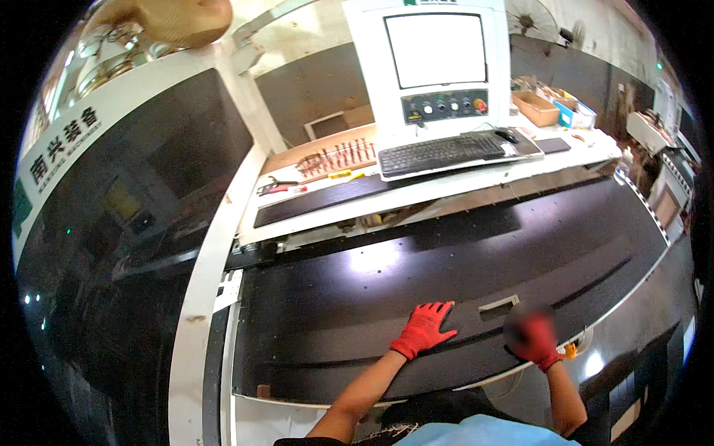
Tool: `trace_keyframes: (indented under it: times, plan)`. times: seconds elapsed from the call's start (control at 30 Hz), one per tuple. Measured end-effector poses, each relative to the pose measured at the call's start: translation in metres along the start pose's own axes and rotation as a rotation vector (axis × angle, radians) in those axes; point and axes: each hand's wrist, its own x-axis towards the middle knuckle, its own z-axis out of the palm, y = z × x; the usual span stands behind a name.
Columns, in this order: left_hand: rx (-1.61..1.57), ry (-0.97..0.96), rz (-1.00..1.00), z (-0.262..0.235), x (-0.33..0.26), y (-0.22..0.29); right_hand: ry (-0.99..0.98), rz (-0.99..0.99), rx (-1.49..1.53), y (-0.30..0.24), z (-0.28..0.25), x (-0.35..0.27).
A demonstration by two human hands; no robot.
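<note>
My left hand [425, 328], in a red glove with a dark palm side, lies on the black machine table [327, 305], its fingers spread and nothing in them. To the right, my right hand [534, 334], also red-gloved, is over the front part of the table; its fingers are blurred, so whether they hold anything is hidden. Between the two hands, a little farther off, sits a pale L-shaped edge [498, 303] around a dark patch. A long dark line [595, 286], either a strip or a groove, runs across the table past both hands.
A white console shelf behind the table bears a keyboard [439, 154], a monitor [436, 50], rows of drill bits [338, 157], red-handled pliers [282, 187] and a cardboard box [535, 108]. A white-framed machine housing [201, 312] stands at left. Something orange [570, 351] is beside my right wrist.
</note>
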Motion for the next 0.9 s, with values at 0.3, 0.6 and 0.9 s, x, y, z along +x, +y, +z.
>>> trace_keyframes:
  times: [0.3, 0.6, 0.9]
  plan:
    - [0.020, -0.005, -0.055, -0.002, -0.001, 0.009, 0.131, 0.177, -0.014, -0.011, 0.026, 0.010]
    - [0.072, 0.080, -0.323, 0.024, 0.020, 0.032, 0.107, 0.111, -0.076, 0.007, 0.020, 0.004]
    - [0.141, 0.085, -0.325, 0.030, 0.012, 0.027, 0.044, 0.060, -0.085, 0.012, 0.009, 0.034]
